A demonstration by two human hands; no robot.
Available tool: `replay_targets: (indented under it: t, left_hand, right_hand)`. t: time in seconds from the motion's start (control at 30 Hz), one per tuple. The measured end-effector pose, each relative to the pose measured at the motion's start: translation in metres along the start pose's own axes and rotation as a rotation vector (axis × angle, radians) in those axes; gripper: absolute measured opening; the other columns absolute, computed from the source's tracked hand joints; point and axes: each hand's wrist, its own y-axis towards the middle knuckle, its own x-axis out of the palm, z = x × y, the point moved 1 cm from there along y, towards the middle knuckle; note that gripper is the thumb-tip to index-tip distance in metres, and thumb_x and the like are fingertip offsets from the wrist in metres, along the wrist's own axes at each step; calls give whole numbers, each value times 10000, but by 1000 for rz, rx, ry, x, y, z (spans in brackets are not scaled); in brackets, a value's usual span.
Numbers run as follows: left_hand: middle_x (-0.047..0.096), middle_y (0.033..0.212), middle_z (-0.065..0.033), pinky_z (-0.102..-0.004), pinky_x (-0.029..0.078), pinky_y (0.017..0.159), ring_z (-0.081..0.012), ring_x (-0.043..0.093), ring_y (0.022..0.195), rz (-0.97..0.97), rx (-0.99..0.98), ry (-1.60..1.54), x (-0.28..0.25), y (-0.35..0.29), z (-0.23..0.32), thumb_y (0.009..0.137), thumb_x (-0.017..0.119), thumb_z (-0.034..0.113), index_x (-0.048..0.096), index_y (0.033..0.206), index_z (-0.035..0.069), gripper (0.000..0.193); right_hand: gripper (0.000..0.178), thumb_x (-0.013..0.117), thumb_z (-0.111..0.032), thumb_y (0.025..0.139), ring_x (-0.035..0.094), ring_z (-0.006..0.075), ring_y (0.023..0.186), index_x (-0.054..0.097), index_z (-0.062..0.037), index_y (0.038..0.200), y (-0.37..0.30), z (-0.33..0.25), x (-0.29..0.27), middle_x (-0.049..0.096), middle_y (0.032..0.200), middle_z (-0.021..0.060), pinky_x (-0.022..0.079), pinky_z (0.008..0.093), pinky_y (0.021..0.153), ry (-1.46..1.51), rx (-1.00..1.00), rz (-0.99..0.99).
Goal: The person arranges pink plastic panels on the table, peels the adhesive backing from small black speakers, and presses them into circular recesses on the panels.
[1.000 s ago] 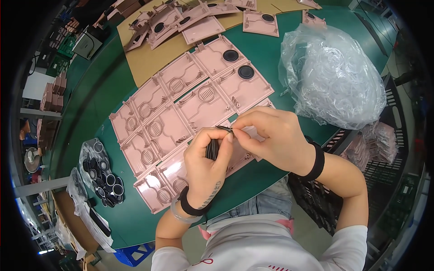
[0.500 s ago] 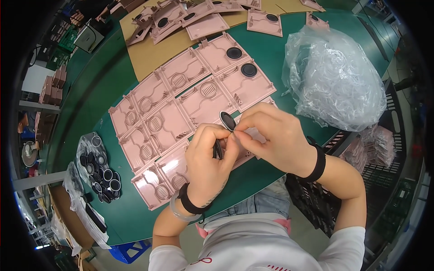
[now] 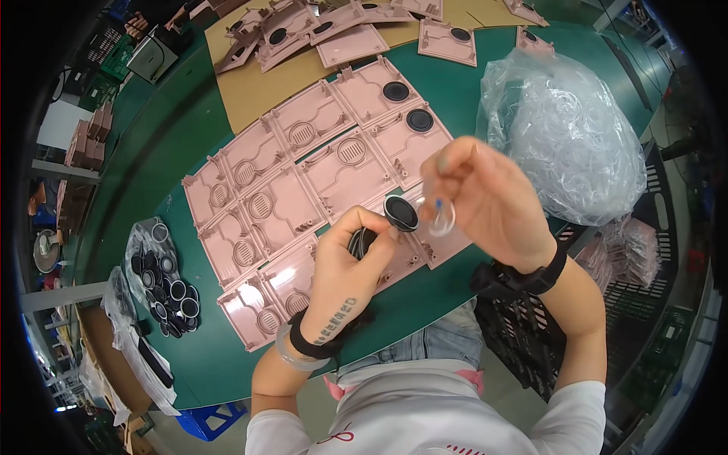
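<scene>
Between the thumb and forefinger of my left hand (image 3: 350,254), a black oval speaker-like disc (image 3: 400,213) with a pale rim is pinched. More dark discs (image 3: 362,241) are tucked inside the same hand. My right hand (image 3: 497,201), blurred by motion, is just right of the pinched disc. A thin clear ring (image 3: 440,218) hangs at its fingertips, apart from the disc. Beneath both hands lie rows of pink plastic panels (image 3: 282,199) with slotted round grilles. Black discs (image 3: 419,120) sit in two panels at the far right of the rows.
A big clear bag (image 3: 572,144) filled with clear rings stands at right. Loose black discs (image 3: 171,292) spill from a small bag at left. Pink panels (image 3: 353,47) are stacked on cardboard (image 3: 239,102) at the back. A black crate (image 3: 633,303) stands beyond the table's right edge.
My right hand has drawn away from the disc, up and to the right, with the clear ring at its fingers. The disc in my left hand has turned more face-up.
</scene>
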Motion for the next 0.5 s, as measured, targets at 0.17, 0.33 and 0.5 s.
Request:
replay_targets:
  t: [0.17,0.33,0.5]
  left_hand:
    - [527,692,53,-169,339,519,7,433,590,20,21,11,2,1,-3,885,582,30,548,846,18,53]
    - [519,690,54,-165,331,515,10,427,587,18,89,51,1,1,-4,887,585,41,552,848,19,55]
    - [540,700,36,-167,335,507,-6,436,572,20,-93,8,-6,3,-1,890,585,64,562,854,32,54]
  right_hand:
    - [226,585,12,860,564,193,1045,533,-1,1080,2,5,1,495,1152,132,502,326,885,-619,-172,32]
    - [321,623,144,756,571,186,1032,553,-2,1033,1,21,10,471,1180,135,502,319,893,-834,-171,129]
    - [281,618,139,760,578,164,983,577,-17,991,2,17,6,506,1142,117,498,274,814,-360,-162,215]
